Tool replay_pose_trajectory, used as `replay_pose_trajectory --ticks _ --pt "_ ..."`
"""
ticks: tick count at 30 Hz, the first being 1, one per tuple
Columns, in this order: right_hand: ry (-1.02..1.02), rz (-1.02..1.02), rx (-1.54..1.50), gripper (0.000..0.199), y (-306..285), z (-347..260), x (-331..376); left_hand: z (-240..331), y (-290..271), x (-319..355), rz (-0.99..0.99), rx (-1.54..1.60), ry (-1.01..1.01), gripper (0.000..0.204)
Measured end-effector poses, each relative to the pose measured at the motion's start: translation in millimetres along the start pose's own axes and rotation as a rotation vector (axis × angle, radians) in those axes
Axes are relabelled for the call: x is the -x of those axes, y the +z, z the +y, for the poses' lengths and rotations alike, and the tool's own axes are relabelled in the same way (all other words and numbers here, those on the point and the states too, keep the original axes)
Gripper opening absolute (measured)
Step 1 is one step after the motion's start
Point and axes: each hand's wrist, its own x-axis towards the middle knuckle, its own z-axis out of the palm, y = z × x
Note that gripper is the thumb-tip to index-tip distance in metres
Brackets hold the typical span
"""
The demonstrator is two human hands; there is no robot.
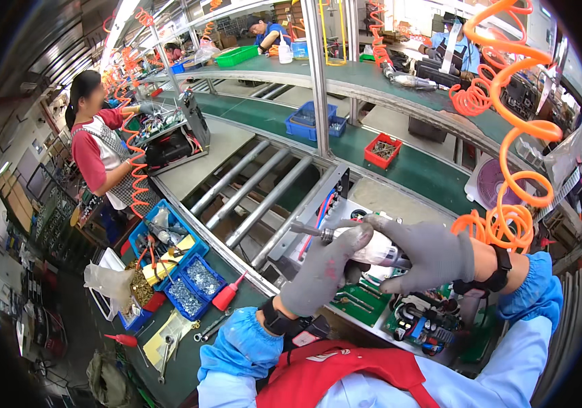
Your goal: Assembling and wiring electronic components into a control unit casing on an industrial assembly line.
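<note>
Factory assembly line: green conveyor belt (400, 160), roller rails (250, 187), coiled orange air hoses (508, 136) (workers alongside).

Single head-worn fisheye cam, facing down and fwd, close over gloved hands, conveyor bench (400, 170) beyond.

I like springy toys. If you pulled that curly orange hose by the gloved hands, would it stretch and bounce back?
Probably yes. The orange hose hangs in loose coils like a spring, so it likely stretches and recoils. It looks thin and hollow, so probably light. It seems to run toward the tool that the right hand and left hand grip, and would likely tug it.
</note>
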Motion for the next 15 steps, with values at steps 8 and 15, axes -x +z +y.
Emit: replay_pose_trajectory --ticks 8,15 --pt "0.04 0.149 -0.091 0.094 11.5 82.2 -11.1 7.5 -27.4 -51.4 -0.189 -0.824 0.331 0.04" --pt "0.221 0.005 0.108 0.092 1.7 106.2 -25.9 51.5 -30.5 -104.0 0.158 -1.614 -0.289 0.054"
